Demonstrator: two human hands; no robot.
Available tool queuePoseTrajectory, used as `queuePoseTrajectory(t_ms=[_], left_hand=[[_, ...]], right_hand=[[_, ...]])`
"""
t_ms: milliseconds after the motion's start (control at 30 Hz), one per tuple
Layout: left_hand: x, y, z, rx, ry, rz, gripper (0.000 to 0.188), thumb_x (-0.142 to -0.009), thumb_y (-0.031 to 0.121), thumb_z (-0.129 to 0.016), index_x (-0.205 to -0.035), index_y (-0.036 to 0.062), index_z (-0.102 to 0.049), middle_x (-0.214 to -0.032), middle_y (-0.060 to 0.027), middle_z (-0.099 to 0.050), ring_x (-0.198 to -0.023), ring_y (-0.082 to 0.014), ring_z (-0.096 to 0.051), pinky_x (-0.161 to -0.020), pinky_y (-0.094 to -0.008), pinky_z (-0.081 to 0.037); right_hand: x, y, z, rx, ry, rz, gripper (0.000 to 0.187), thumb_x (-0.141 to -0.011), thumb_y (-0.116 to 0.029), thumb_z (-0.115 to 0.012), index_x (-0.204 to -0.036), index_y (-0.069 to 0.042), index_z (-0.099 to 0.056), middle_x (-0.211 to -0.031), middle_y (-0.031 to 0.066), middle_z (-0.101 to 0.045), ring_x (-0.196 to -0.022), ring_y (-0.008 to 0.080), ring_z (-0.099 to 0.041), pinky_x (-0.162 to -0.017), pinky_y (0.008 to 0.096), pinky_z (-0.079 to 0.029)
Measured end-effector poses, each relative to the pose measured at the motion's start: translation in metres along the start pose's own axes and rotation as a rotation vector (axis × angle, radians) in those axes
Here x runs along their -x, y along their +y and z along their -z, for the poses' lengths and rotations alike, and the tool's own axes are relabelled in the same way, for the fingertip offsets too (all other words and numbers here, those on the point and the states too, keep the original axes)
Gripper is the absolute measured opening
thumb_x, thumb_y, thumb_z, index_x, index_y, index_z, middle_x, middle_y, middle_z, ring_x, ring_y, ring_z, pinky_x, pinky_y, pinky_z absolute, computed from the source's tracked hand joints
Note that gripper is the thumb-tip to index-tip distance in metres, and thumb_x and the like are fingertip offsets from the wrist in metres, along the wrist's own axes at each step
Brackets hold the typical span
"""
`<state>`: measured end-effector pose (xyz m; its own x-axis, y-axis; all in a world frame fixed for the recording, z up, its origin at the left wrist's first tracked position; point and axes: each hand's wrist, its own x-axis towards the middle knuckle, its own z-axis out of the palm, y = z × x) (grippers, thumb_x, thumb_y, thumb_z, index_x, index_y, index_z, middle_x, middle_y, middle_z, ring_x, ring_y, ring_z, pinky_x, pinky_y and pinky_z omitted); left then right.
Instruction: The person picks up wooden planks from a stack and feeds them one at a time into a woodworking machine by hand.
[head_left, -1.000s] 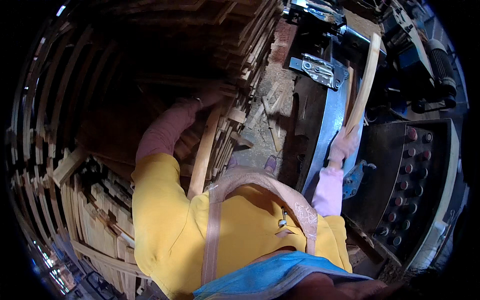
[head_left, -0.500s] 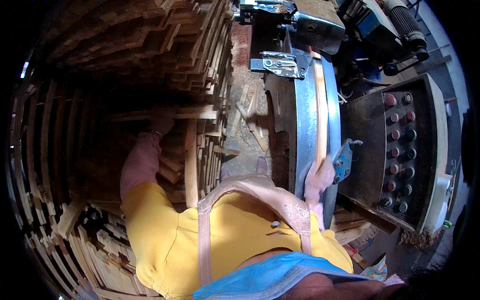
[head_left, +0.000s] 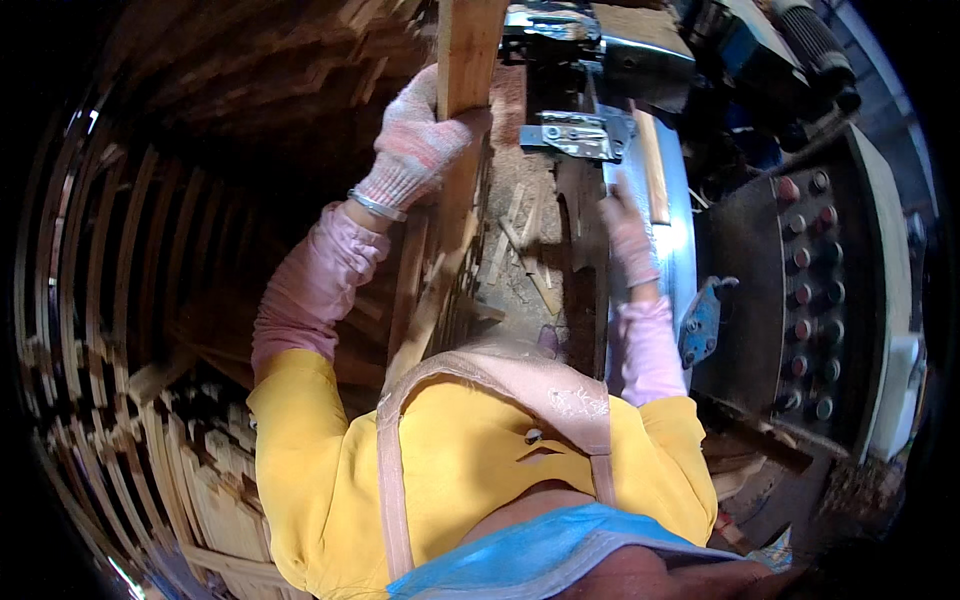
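Note:
My left hand [head_left: 420,140], in a pink and white knitted glove, is closed around a wooden plank [head_left: 468,55]. The plank stretches from the top edge down past the hand, left of the machine. Over the machine's shiny metal table [head_left: 675,262] is my gloved right hand [head_left: 627,240], its fingers smeared by motion. It is apart from a narrow wooden strip [head_left: 653,175], which lies on that table just beyond and to the right of it. The strip's far end runs toward the metal housing [head_left: 645,55].
Stacked boards [head_left: 180,480] fill the left side. A metal bracket with bolts [head_left: 570,137] juts out at the table's left edge. Right of the table are a blue clamp-like part [head_left: 703,325] and a control panel [head_left: 815,290]. Wood scraps [head_left: 520,235] litter the floor.
My left hand has come up out of the board stack with a plank. My right hand has left the strip's near end and moved forward; the strip has shifted farther toward the housing.

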<state>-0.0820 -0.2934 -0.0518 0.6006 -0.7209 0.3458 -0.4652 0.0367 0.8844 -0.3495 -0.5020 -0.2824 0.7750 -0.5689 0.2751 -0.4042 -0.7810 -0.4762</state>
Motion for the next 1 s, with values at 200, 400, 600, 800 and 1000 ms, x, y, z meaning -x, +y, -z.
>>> queuePoseTrajectory(t_ms=[200, 400, 600, 800, 1000], left_hand=[[-0.021, -0.007, -0.097, 0.562, -0.078, 0.405, 0.058, -0.084, 0.024, -0.085, -0.127, -0.0060, -0.059, -0.107, -0.0138, -0.073, -0.085, -0.0199, -0.072, -0.078, -0.0325, -0.060], [0.075, -0.097, -0.172, 0.305, -0.561, 0.188, 0.074, -0.084, 0.038, -0.081, -0.142, 0.0020, -0.054, -0.134, -0.0213, -0.064, -0.123, -0.0322, -0.063, -0.106, -0.0435, -0.050], [0.190, -0.162, -0.074, -0.910, -0.966, -0.143, 0.073, -0.079, 0.053, -0.076, -0.137, 0.0120, -0.061, -0.125, -0.0142, -0.058, -0.124, -0.0341, -0.053, -0.108, -0.0501, -0.039], [0.173, -0.154, -0.023, -0.976, -0.679, 0.151, 0.075, -0.071, 0.036, -0.087, -0.134, 0.0104, -0.057, -0.129, -0.0167, -0.054, -0.124, -0.0377, -0.053, -0.105, -0.0487, -0.043], [0.202, -0.198, 0.001, -0.795, -0.394, 0.504, 0.106, -0.071, 0.019, -0.086, -0.162, 0.0113, -0.031, -0.162, -0.0260, -0.035, -0.146, -0.0455, -0.040, -0.120, -0.0459, -0.040]], right_hand=[[0.073, -0.122, 0.022, -0.257, 0.213, -0.142, 0.102, -0.077, -0.034, -0.092, -0.160, -0.006, -0.040, -0.153, 0.0217, -0.053, -0.141, 0.0389, -0.051, -0.118, 0.0436, -0.042], [0.219, -0.066, 0.039, 0.185, 0.363, -0.334, 0.083, -0.079, -0.016, -0.085, -0.152, -0.004, -0.048, -0.117, 0.0187, -0.071, -0.106, 0.0410, -0.069, -0.091, 0.0501, -0.055], [0.254, -0.095, 0.065, 0.330, 0.082, -0.958, 0.064, -0.087, -0.023, -0.077, -0.145, -0.009, -0.053, -0.115, 0.0231, -0.071, -0.107, 0.0464, -0.066, -0.089, 0.0565, -0.053], [0.120, 0.008, 0.029, 0.340, 0.524, -0.665, 0.060, -0.090, -0.028, -0.072, -0.145, -0.013, -0.054, -0.115, 0.0236, -0.071, -0.105, 0.0455, -0.066, -0.091, 0.0555, -0.053], [-0.025, 0.090, 0.010, 0.290, 0.655, -0.596, 0.058, -0.090, -0.039, -0.069, -0.142, -0.020, -0.052, -0.116, 0.0241, -0.071, -0.104, 0.0470, -0.068, -0.089, 0.0545, -0.056]])
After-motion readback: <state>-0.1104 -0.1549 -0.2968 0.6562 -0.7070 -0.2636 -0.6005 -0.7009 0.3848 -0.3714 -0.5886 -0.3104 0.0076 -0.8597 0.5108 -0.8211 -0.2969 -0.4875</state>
